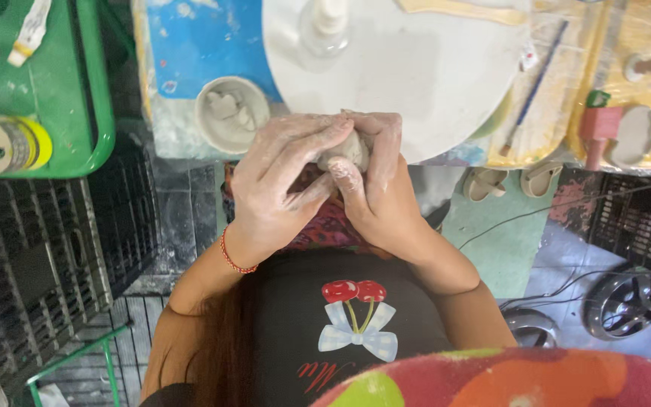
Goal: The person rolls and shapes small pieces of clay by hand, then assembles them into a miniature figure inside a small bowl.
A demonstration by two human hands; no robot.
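Observation:
Both my hands are smeared with pale clay and wrapped together around a small grey lump of clay, held in front of my body at the near edge of a round white board. My left hand, with a red string bracelet on its wrist, covers the lump from the left. My right hand presses against it from the right, thumb on the clay. Most of the lump is hidden by my fingers.
A small white bowl with clay bits sits left of the round board. A green tray with paint bottles lies at far left. A brush, clay pieces and tools lie on yellow boards at right. Black crates stand below left.

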